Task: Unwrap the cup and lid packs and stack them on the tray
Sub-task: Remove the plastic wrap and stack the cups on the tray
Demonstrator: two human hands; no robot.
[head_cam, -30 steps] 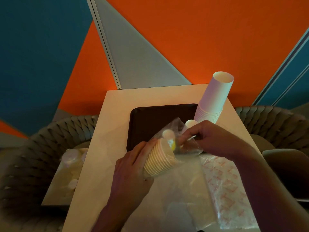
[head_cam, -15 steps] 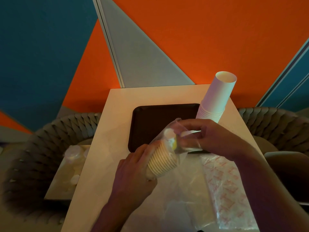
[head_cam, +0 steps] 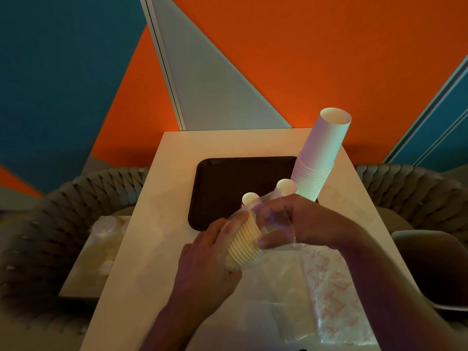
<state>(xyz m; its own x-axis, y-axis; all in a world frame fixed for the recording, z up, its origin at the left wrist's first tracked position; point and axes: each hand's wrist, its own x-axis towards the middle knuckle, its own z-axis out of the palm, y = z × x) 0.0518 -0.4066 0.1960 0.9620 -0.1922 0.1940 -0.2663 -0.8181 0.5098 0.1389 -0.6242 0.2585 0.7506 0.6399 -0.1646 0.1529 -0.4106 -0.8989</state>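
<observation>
My left hand point(head_cam: 202, 259) grips a short stack of cream ribbed cups point(head_cam: 244, 245) lying on its side over the table's near middle. My right hand point(head_cam: 301, 222) pinches the clear plastic wrap point(head_cam: 274, 219) that still covers the stack's open end. A dark tray point(head_cam: 222, 183) lies beyond my hands. A tall stack of white paper cups point(head_cam: 321, 153) stands at the tray's right edge, leaning right. Two small white round pieces point(head_cam: 286, 187) show just above the wrap; what they are I cannot tell.
Empty clear wrappers, one with red print point(head_cam: 329, 295), lie on the table point(head_cam: 164, 224) at the near right. A lower side surface at the left holds a wrapped pack of lids point(head_cam: 103, 226). Woven chairs point(head_cam: 76, 198) flank the table on both sides.
My right hand has moved down over the open end of the cup stack, pulling the wrap with it. The left hand keeps its grip on the stack.
</observation>
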